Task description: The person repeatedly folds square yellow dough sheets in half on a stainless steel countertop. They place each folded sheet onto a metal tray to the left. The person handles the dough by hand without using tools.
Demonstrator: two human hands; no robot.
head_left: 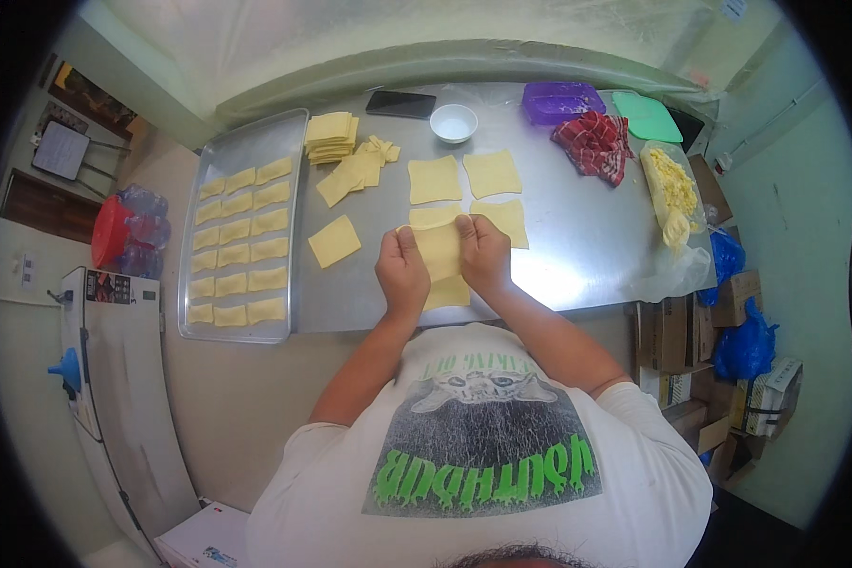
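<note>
Between my left hand (403,275) and my right hand (485,254) a square sheet of pale yellow dough (441,248) is held by its upper corners, thumbs on top. Another dough sheet (449,293) shows below it, near the table edge. Beyond my hands lie flat dough squares (435,179), several in two columns, some partly covered by the held sheet. To the left rest a single square (334,241), overlapping loose pieces (353,175) and a neat stack of dough sheets (329,129). Rows of small folded dough pieces (233,231) fill much of a metal tray (299,153).
On the steel table (575,248) are a phone (400,104), white bowl (454,123), purple container (562,103), green lid (647,116) and red checked cloth (595,147). A plastic bag of crumbly yellow food (671,184) lies at right. Cardboard boxes (667,334) stand beside the table.
</note>
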